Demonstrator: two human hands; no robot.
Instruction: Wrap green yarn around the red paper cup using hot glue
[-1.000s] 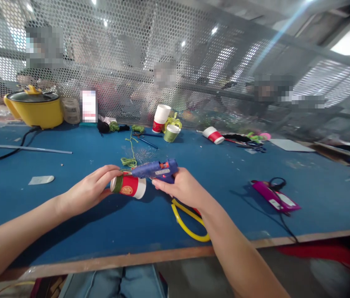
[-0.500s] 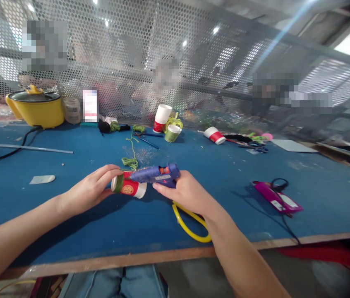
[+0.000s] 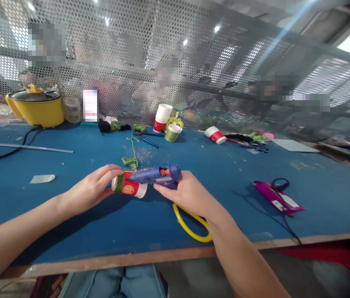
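Two bare hands at work above a blue tabletop. The left hand grasps a red and white paper cup at its banded end, with the fingers over the top and the thumb beneath. The cup lies on its side, its white end towards the right hand; whether it touches the tabletop cannot be told. Green yarn is wound around the end nearest the left hand. The right hand is closed about the handle of a blue glue gun, whose nozzle points left and meets or nearly meets the cup's upper side beside the yarn band; exact contact is unclear.

Just beyond the cup lies a loose green skein, its strand running towards the back. Near the right forearm is a yellow loop, partly covered by the arm.

Along the back, from left to right: a yellow electric pot with a dark lid, a clear jar, an upright phone, small balls of yarn, a white and red cup stack, a green cup and a tipped cup. At right, a purple packet lies with a black cable across it. A perforated metal screen stands behind.
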